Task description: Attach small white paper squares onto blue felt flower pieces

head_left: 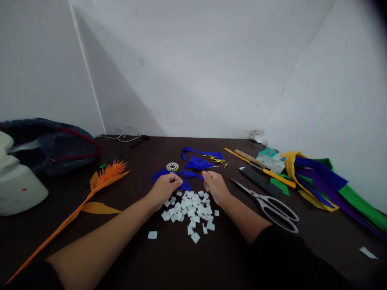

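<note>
My left hand (165, 188) rests on the dark table (127, 241), its fingers curled and pinched on the edge of a blue felt piece (184, 185). Facing it, my right hand (215, 186) has its fingers curled too, their tips at the same blue felt; what they grip is hard to make out. Just in front of both hands lies a heap of several small white squares (190, 211). More blue felt scraps (198, 162) and a yellow tape roll (172, 166) lie just beyond the hands.
Scissors (269, 203), a black strip (260, 181), a yellow-handled tool (276, 177) and a small box (267, 158) lie right of the hands. Coloured felt strips (326, 181) pile at far right. An orange felt flower (90, 193), a dark bag (51, 145) and a white container (15, 185) are left.
</note>
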### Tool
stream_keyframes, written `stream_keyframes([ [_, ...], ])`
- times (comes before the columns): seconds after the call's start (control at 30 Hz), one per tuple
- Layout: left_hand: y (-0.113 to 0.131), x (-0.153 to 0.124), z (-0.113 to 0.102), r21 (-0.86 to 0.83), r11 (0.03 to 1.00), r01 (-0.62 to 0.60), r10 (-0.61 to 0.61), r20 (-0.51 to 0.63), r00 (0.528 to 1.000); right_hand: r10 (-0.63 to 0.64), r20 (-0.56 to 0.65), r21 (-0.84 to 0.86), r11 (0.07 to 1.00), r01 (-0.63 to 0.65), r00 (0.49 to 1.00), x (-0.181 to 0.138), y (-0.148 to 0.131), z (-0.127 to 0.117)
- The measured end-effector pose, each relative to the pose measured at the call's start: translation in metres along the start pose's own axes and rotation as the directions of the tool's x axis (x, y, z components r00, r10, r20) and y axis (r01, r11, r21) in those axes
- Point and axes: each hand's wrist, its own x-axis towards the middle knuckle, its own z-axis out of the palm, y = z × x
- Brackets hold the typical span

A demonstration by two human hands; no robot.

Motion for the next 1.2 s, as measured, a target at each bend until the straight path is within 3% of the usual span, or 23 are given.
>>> stream_keyframes([
  [0.23, -0.002, 0.000, 0.000, -0.033, 0.999, -0.002, 0.003, 0.008, 1.000, 0.023, 0.101, -0.027, 0.999, -0.020, 0.995, 0.001, 0.002, 0.003],
  [0.47, 0.000, -0.002, 0.003, -0.113, 0.993, 0.028, -0.023, 0.045, 0.999, -0.036, 0.060, -0.151, 0.987, 0.045, 0.998, 0.001, 0.005, 0.002],
  [0.73, 0.005, -0.004, 0.005, -0.169, 0.984, 0.055, -0.044, 0.064, 0.997, -0.064, 0.060, 0.015, 0.998, 0.063, 0.996, -0.002, -0.003, 0.003],
  [0.93, 0.005, -0.004, 0.007, -0.194, 0.978, 0.073, -0.063, 0.060, 0.996, -0.078, 0.132, 0.094, 0.993, 0.066, 0.988, -0.004, -0.007, 0.006],
  [1.2, 0.004, -0.003, 0.009, -0.174, 0.984, 0.044, -0.034, 0.060, 0.998, -0.224, 0.091, -0.090, 0.968, 0.232, 0.970, -0.006, -0.008, 0.012],
])
